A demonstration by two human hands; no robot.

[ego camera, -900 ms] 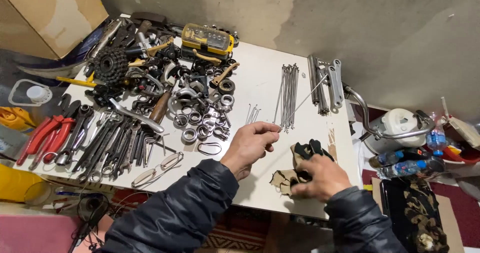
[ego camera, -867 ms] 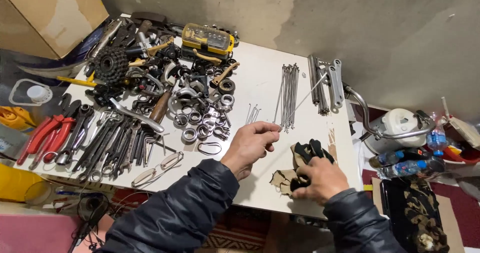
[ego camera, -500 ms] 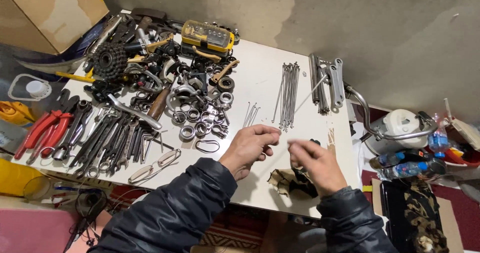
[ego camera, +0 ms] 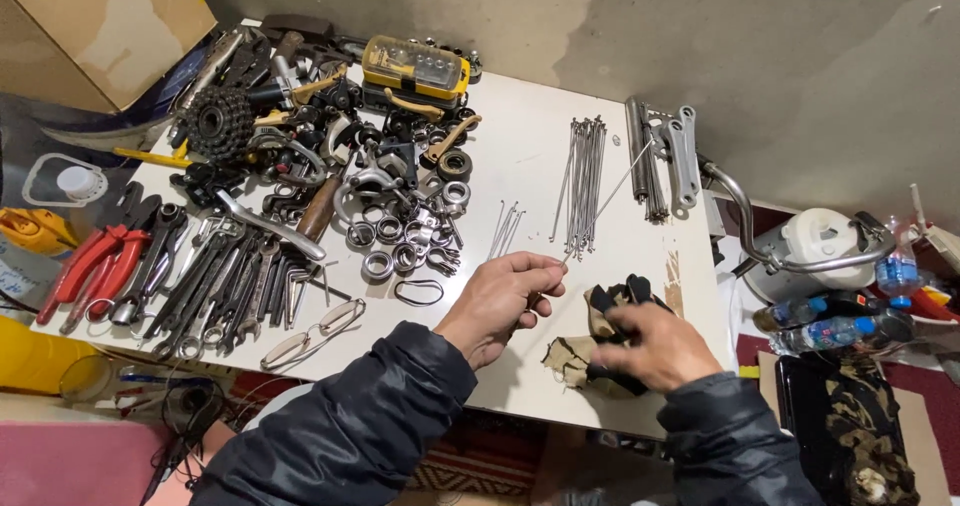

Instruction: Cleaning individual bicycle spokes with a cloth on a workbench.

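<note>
Head view. Left hand (ego camera: 500, 301) over near edge of white table (ego camera: 530, 156); thumb and fingertips pinched on near end of one thin metal spoke (ego camera: 610, 198), which runs up and right toward far side. Right hand (ego camera: 655, 346) just right of it, fingers curled closed on black-and-tan rag (ego camera: 575, 358) lying at near table edge. Bundle of spokes (ego camera: 583, 181) lies flat beyond hands, mid-table. Smaller group of short spokes (ego camera: 506, 228) just left of bundle. Wrenches (ego camera: 215, 281) and red pliers (ego camera: 85, 266) near left; cluster of metal rings (ego camera: 395, 246) centre-left. Yellow bit case (ego camera: 415, 66) far side.
</note>
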